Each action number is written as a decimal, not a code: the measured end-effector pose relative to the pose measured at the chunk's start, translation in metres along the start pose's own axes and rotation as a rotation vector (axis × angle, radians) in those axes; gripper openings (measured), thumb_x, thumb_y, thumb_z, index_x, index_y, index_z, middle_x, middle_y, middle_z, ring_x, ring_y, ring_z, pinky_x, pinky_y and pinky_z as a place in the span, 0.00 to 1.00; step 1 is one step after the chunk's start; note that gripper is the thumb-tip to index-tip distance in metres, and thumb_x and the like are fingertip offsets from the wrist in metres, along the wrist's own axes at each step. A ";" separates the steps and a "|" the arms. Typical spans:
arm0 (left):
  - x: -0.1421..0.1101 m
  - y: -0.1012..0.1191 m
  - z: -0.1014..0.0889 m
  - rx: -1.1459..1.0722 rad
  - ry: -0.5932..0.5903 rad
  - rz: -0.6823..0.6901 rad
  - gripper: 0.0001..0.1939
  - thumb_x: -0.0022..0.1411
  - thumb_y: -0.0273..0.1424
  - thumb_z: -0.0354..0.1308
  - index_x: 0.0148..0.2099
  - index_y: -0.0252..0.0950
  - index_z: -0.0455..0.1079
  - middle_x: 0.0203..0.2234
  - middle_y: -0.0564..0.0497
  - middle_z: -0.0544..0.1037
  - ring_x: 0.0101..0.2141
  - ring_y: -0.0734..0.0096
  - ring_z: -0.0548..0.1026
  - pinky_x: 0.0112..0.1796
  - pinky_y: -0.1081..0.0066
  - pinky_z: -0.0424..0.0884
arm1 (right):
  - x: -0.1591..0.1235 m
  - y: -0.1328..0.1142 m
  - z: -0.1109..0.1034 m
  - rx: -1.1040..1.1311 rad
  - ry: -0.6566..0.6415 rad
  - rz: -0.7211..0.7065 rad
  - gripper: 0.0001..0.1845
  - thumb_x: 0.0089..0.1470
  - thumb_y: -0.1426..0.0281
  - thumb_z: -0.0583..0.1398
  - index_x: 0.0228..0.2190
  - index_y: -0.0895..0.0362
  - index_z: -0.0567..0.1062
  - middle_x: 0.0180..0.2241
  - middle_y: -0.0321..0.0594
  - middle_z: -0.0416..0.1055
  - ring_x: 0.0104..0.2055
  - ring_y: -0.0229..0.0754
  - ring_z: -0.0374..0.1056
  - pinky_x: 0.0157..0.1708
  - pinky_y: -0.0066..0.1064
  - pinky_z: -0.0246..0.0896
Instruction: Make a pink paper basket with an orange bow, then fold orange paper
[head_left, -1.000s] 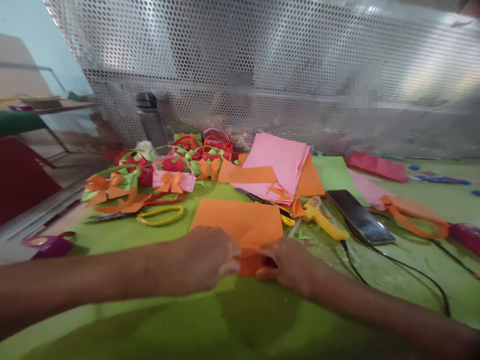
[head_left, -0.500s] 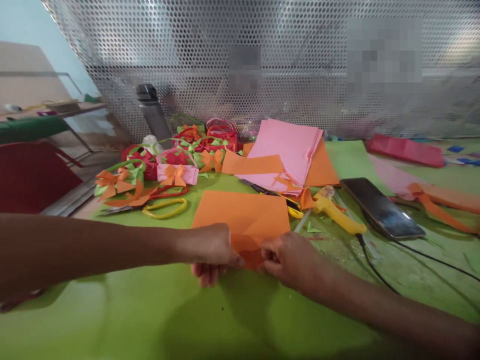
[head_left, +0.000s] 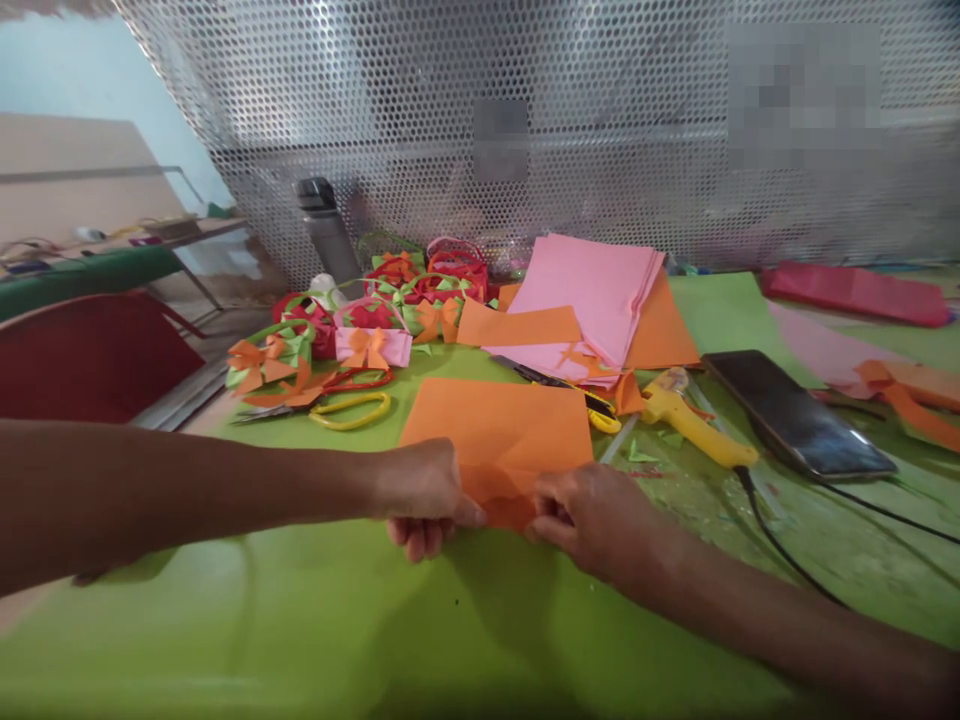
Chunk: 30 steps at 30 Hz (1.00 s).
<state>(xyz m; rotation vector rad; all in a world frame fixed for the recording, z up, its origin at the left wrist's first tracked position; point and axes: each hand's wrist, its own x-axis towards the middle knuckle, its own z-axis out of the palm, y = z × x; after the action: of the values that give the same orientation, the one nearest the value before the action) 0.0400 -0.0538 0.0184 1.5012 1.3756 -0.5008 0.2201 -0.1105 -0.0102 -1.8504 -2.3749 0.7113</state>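
An orange sheet of paper [head_left: 502,420] lies on the green table in front of me, its near edge turned up in a folded strip. My left hand [head_left: 431,490] is closed on the near edge, thumb on top and fingers curled below. Opposite it, my right hand [head_left: 581,510] pinches the same folded edge with thumb and forefinger. A short stretch of darker orange fold shows between the two hands. Just beyond the sheet's far right corner lie scissors with yellow handles [head_left: 604,415], partly covered by paper scraps.
Yellow-handled scissors [head_left: 349,412] lie at left, near small paper baskets with bows [head_left: 367,345]. A grey bottle [head_left: 330,235] stands behind them. Pink sheets [head_left: 589,290] are stacked at the back. On the right are a yellow glue gun [head_left: 697,425] with its cord and a phone [head_left: 795,410].
The whole view has shifted, so the table items appear farther right. Both hands keep their hold on the orange paper's near edge, with little change in the fold.
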 end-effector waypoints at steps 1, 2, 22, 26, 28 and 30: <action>0.000 -0.002 -0.001 -0.011 -0.001 -0.009 0.19 0.53 0.39 0.59 0.17 0.32 0.65 0.10 0.52 0.69 0.13 0.76 0.67 0.14 0.78 0.60 | 0.000 0.000 0.000 -0.001 -0.002 0.002 0.08 0.47 0.70 0.59 0.19 0.57 0.71 0.17 0.33 0.64 0.21 0.33 0.53 0.23 0.28 0.39; -0.001 -0.005 -0.003 -0.020 -0.001 -0.018 0.20 0.53 0.40 0.59 0.17 0.31 0.65 0.11 0.51 0.69 0.13 0.76 0.67 0.14 0.78 0.59 | -0.001 0.000 0.000 -0.001 -0.003 0.004 0.08 0.47 0.69 0.59 0.19 0.57 0.71 0.17 0.32 0.63 0.21 0.33 0.53 0.23 0.28 0.39; -0.008 -0.061 -0.021 -0.108 0.117 -0.087 0.24 0.48 0.47 0.62 0.16 0.33 0.65 0.11 0.50 0.70 0.12 0.75 0.66 0.12 0.78 0.58 | 0.000 0.002 0.003 0.029 0.002 0.016 0.07 0.47 0.69 0.61 0.21 0.57 0.71 0.19 0.33 0.68 0.23 0.34 0.58 0.23 0.28 0.40; -0.007 -0.065 -0.024 -0.049 0.126 -0.061 0.24 0.49 0.47 0.61 0.16 0.33 0.65 0.09 0.52 0.68 0.10 0.78 0.63 0.12 0.78 0.58 | 0.000 0.004 0.005 0.025 0.017 -0.001 0.08 0.47 0.69 0.61 0.20 0.57 0.71 0.19 0.33 0.68 0.22 0.34 0.57 0.23 0.28 0.40; -0.007 -0.068 -0.025 -0.028 0.134 -0.034 0.24 0.51 0.47 0.60 0.16 0.33 0.65 0.10 0.52 0.68 0.10 0.78 0.63 0.11 0.79 0.57 | 0.000 0.005 0.006 0.018 0.015 0.000 0.08 0.47 0.69 0.61 0.20 0.57 0.71 0.19 0.33 0.68 0.22 0.34 0.58 0.23 0.28 0.40; -0.007 -0.069 -0.026 -0.015 0.135 -0.031 0.24 0.52 0.47 0.59 0.16 0.33 0.65 0.10 0.52 0.68 0.10 0.78 0.63 0.12 0.78 0.58 | 0.000 0.005 0.006 0.017 0.011 0.000 0.08 0.48 0.68 0.61 0.20 0.57 0.71 0.19 0.33 0.68 0.22 0.34 0.58 0.23 0.28 0.40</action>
<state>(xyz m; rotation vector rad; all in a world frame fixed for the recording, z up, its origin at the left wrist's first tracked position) -0.0335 -0.0449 0.0089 1.5266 1.5060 -0.4138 0.2231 -0.1117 -0.0171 -1.8424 -2.3550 0.7165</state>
